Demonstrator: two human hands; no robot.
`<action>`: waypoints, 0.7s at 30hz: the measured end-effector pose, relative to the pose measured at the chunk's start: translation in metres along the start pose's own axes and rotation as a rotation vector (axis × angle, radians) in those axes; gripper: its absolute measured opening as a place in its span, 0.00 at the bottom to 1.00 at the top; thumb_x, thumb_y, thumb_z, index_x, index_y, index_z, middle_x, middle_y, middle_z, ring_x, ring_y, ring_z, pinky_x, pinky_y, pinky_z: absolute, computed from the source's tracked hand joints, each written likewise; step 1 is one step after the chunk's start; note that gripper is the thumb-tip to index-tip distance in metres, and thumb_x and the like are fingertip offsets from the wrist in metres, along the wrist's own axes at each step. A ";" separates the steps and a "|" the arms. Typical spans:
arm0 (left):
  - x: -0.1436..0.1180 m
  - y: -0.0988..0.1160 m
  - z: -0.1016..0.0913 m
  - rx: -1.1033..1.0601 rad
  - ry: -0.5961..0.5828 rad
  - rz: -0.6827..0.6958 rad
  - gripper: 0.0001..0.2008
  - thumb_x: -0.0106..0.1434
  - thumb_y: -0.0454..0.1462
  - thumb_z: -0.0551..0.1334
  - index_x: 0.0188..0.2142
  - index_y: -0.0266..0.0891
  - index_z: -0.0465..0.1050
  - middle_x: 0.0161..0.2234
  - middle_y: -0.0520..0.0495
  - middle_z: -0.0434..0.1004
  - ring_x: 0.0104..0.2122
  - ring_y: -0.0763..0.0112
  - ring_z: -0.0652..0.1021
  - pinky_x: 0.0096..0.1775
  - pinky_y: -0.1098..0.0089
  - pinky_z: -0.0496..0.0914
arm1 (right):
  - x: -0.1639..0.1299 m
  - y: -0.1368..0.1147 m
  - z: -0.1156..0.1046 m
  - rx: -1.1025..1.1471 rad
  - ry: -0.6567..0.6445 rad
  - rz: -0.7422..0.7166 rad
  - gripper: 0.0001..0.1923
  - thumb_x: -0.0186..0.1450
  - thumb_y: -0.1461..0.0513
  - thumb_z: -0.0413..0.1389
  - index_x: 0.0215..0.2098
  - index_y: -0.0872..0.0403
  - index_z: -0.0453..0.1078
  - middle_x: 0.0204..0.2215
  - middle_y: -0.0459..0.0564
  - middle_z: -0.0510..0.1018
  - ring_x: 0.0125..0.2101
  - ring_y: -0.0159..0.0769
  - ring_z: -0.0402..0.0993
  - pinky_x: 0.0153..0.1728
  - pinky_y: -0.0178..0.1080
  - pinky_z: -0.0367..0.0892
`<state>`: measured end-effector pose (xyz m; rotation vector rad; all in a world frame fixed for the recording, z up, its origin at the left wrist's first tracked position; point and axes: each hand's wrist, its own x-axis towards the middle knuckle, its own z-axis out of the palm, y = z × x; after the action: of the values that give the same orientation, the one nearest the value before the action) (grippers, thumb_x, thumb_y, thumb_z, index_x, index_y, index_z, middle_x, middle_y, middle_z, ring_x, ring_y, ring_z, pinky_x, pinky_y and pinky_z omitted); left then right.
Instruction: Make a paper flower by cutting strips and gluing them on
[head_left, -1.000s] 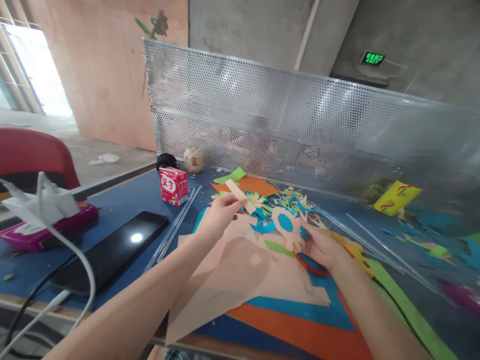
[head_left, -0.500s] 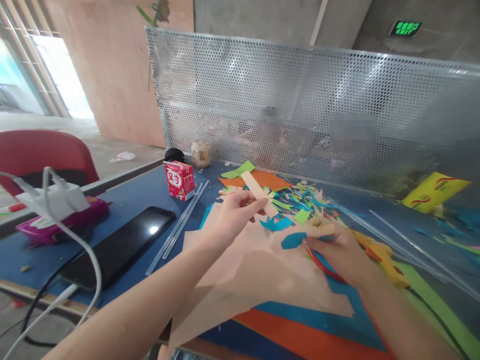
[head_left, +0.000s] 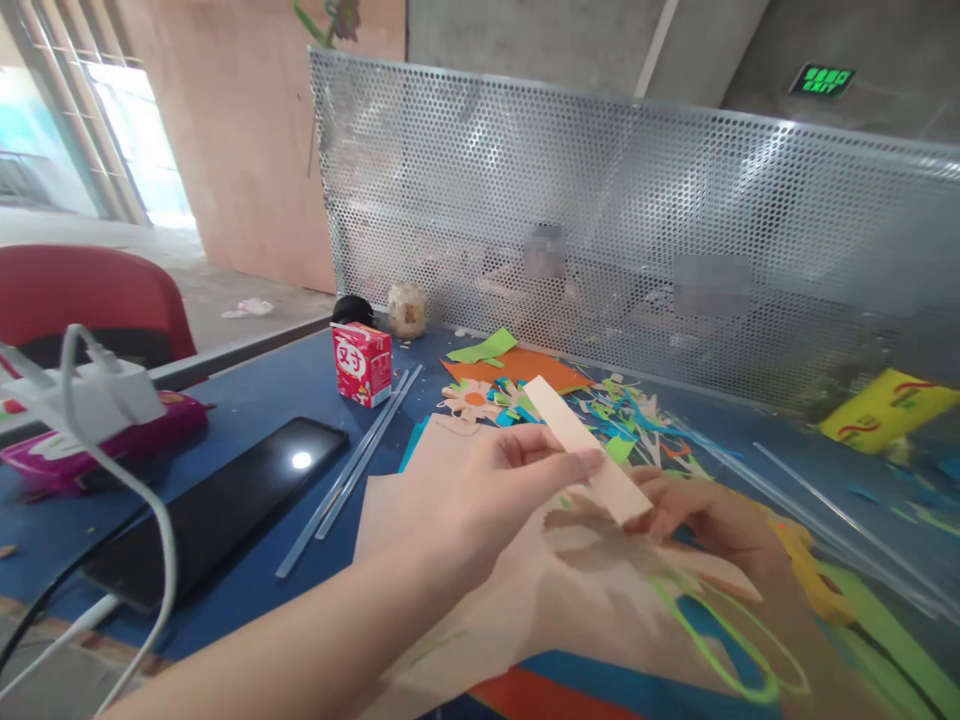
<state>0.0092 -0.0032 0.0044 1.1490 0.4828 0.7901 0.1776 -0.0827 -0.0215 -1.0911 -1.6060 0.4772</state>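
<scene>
The left hand (head_left: 495, 480) pinches one pale paper strip (head_left: 581, 445) between thumb and forefinger, gripping it about midway along. The strip's long axis runs from upper left, toward the mesh screen (head_left: 600, 220), down to lower right, where its near end meets the fingertips of the right hand (head_left: 697, 515). That hand lies just right of the strip, fingers curled; whether it pinches the strip's end or only touches it I cannot tell. Both hands are at the strip, the left with the firmer hold.

Left of the strip on the bench (head_left: 247, 400) lie two clear rods (head_left: 352, 465), one red carton (head_left: 361, 363) and one phone (head_left: 217, 505). Beyond the strip is one paper flower (head_left: 471, 399) among coloured scraps, too many to count. Below the strip lies a large peach sheet (head_left: 480, 590).
</scene>
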 end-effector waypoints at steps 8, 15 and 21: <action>-0.012 0.003 0.004 0.085 -0.086 0.053 0.07 0.50 0.38 0.63 0.25 0.35 0.73 0.24 0.48 0.73 0.24 0.74 0.71 0.26 0.74 0.63 | -0.001 -0.001 -0.001 0.085 -0.025 -0.074 0.10 0.58 0.50 0.53 0.27 0.46 0.67 0.25 0.47 0.74 0.30 0.41 0.69 0.40 0.48 0.63; -0.012 0.004 0.003 0.173 -0.097 0.144 0.08 0.54 0.38 0.61 0.26 0.32 0.72 0.26 0.48 0.72 0.27 0.75 0.71 0.30 0.74 0.64 | 0.003 0.003 -0.008 0.148 -0.062 -0.131 0.06 0.57 0.54 0.56 0.29 0.46 0.69 0.26 0.47 0.75 0.31 0.41 0.69 0.37 0.45 0.63; -0.011 0.004 0.002 0.253 -0.064 0.217 0.08 0.54 0.37 0.61 0.26 0.32 0.72 0.26 0.49 0.72 0.27 0.76 0.70 0.31 0.75 0.63 | 0.009 0.010 -0.017 0.180 -0.158 -0.183 0.11 0.57 0.51 0.54 0.31 0.49 0.70 0.26 0.51 0.75 0.30 0.43 0.70 0.32 0.46 0.67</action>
<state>0.0028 -0.0121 0.0079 1.4753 0.4167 0.8935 0.1975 -0.0741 -0.0184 -0.7797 -1.7454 0.5841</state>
